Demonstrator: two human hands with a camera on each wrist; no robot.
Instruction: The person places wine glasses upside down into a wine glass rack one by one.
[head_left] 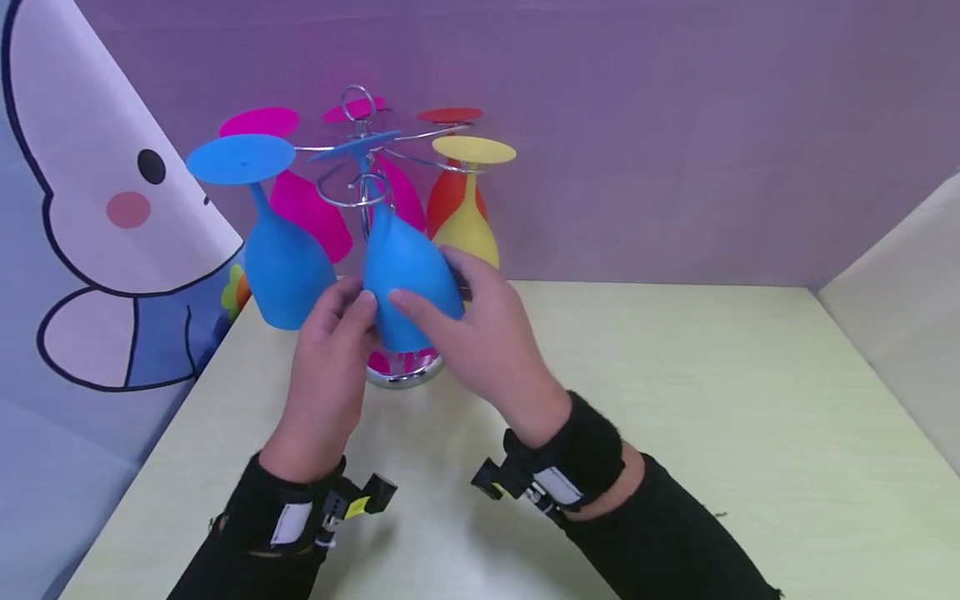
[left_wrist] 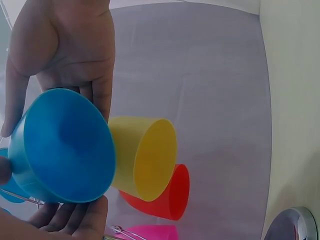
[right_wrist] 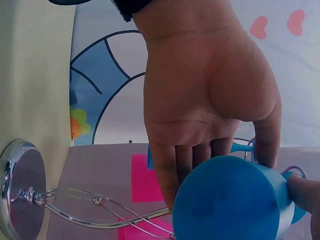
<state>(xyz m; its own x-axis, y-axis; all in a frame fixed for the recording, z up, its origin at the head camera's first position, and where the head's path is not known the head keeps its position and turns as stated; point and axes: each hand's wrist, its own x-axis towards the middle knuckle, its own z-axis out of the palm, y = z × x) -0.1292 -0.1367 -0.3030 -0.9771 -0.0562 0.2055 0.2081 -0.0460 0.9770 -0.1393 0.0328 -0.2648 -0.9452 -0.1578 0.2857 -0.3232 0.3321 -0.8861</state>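
Both hands hold a blue plastic goblet (head_left: pixel 412 283), upside down and tilted, in front of a chrome goblet rack (head_left: pixel 360 117). My left hand (head_left: pixel 326 367) grips its bowl from the left, thumb on the near side. From the right, my right hand (head_left: pixel 495 342) wraps the same bowl, thumb across its front. The goblet's foot slants up among the rack's arms, and its stem is close to a front wire ring (head_left: pixel 352 200). In the left wrist view the open mouth of the goblet (left_wrist: pixel 70 145) faces the camera, with fingers around the bowl.
Other goblets hang upside down on the rack: a second blue one (head_left: pixel 288 267) at left, magenta ones (head_left: pixel 307 212) behind, a red one (head_left: pixel 442 196) and a yellow one (head_left: pixel 472 225) at right. The rack's round chrome base (head_left: pixel 405 379) stands on the pale table (head_left: pixel 675 417) beneath the hands.
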